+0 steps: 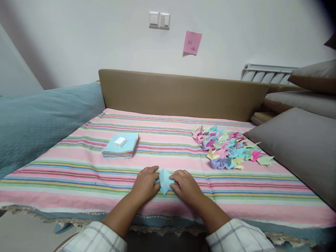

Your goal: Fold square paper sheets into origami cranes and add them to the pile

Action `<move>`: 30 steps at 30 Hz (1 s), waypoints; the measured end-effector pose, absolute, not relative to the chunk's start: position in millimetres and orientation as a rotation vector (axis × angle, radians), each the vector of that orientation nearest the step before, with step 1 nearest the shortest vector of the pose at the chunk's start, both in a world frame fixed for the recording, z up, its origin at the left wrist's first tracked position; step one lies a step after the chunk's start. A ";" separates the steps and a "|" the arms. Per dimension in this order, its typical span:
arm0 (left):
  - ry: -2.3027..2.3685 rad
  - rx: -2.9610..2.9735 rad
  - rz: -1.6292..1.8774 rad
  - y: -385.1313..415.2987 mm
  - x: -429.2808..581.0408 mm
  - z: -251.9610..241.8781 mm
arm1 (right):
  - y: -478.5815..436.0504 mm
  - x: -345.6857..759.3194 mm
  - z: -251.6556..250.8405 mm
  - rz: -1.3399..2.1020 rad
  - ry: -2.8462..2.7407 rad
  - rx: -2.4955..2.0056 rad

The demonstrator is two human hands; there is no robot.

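A small light-blue folded paper, diamond-shaped with a crease down its middle, is between my two hands just above the striped cloth. My left hand grips its left side, thumb and fingers closed on the edge. On the right side, my right hand pinches the paper between thumb and fingers. Parts of the paper are hidden behind the fingertips. To the right lies a heap of folded paper cranes in many colours. Beyond my left hand sits a stack of square paper, light blue on top.
A small white block rests on the paper stack. The striped cloth covers the seat. A blue cushion lines the left side, grey cushions the right. Behind stands a brown backrest; a pink note is on the wall.
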State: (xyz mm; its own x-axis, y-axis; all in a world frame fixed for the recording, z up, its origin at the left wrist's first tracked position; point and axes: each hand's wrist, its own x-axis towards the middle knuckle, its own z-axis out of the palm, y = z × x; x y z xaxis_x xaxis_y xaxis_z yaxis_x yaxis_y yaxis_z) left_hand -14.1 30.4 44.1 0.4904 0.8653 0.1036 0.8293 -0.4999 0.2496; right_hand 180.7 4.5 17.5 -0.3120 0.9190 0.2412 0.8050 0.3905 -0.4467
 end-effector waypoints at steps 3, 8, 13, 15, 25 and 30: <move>1.468 2.562 0.322 30.5 -14.5 43.8 | 5.7 182.1 17.2 0.318 -2.199 -1.506; 1.472 2.549 0.321 30.4 -14.2 43.5 | 5.3 181.7 18.1 0.322 -2.215 -1.541; 1.474 2.552 0.308 29.3 -13.6 43.5 | 3.9 180.3 17.7 0.324 -2.220 -1.546; 1.477 2.556 0.305 29.1 -13.4 43.6 | 3.5 180.3 18.1 0.315 -2.225 -1.549; 1.452 2.585 0.283 35.8 -21.9 48.2 | 3.0 181.2 22.4 0.323 -2.261 -1.548; 1.458 2.609 0.274 37.6 -25.0 48.9 | 3.1 180.7 21.6 0.324 -2.256 -1.558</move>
State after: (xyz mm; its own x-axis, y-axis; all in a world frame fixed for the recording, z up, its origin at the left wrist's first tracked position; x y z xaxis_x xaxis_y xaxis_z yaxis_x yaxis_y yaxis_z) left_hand -25.0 37.6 48.9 0.5136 0.8533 0.0900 0.8278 -0.5203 0.2099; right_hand 180.7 3.1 21.6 -0.3142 0.9329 0.1762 0.8458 0.3593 -0.3944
